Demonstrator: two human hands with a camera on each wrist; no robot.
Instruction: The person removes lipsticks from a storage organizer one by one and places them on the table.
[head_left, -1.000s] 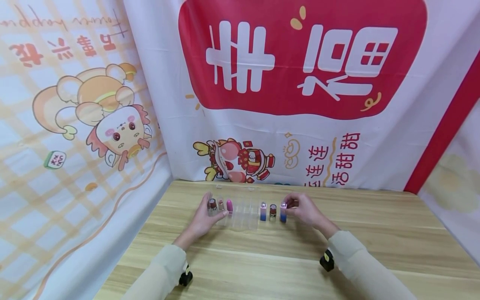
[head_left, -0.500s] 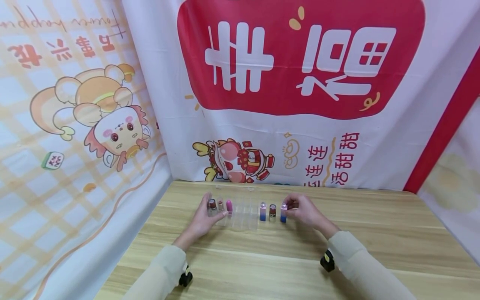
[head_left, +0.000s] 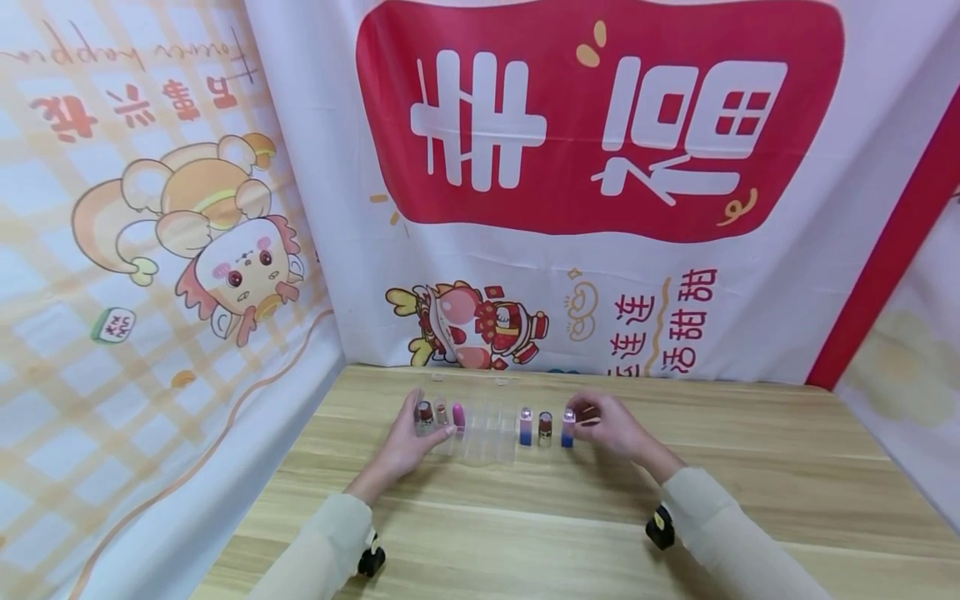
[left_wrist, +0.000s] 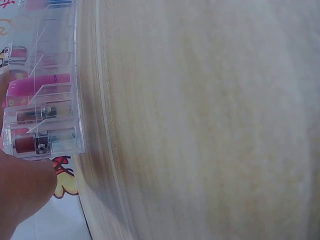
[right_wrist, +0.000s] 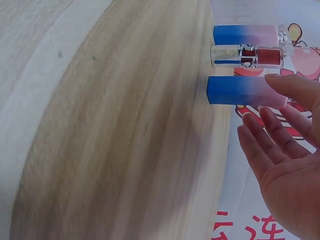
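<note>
The left hand [head_left: 406,440] grips the clear organizer [head_left: 491,433]; right of it, the right hand [head_left: 613,427] pinches the farther blue-and-pink tube [head_left: 567,432], other fingers [right_wrist: 280,131] extended.

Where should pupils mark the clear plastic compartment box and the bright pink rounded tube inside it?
Clear plastic compartment box [head_left: 491,433], head view: its bare right part.
Bright pink rounded tube [left_wrist: 40,84], left wrist view: middle of its body.

Head: we look forward and down from above, farthest off, across the surface [head_left: 495,542] to the cloth backdrop [head_left: 570,254]. Left wrist: close, turned sideways, backdrop at left; we share the clear case [left_wrist: 54,35] with head. Right wrist: close, sideways oppositely, sharing the blue-pink tubes [right_wrist: 237,90].
</note>
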